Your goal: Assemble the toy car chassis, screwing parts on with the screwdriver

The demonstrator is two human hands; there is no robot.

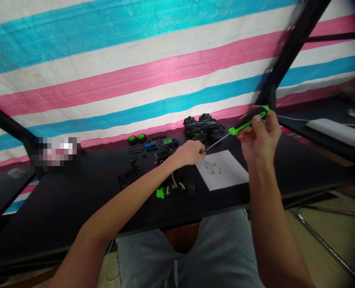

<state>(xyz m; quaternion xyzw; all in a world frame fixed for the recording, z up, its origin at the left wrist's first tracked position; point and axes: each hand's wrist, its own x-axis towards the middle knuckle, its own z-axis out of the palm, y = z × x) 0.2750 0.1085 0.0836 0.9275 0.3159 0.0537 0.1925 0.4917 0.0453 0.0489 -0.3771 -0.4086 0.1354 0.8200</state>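
Grey trousers [225, 244] nearest; right hand [259, 136] holds screwdriver [247, 121] by handle, left hand [192, 152] closed at its tip — presumably steadying, contents hidden; white paper [231, 168] likely keeps small parts [212, 164] visible.

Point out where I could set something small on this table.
Bare tabletop lies left of the black plastic part and right of the right hand and forearm. Between, it's crowded: green-hubbed wheels, paper with small bits, left hand and screwdriver above.
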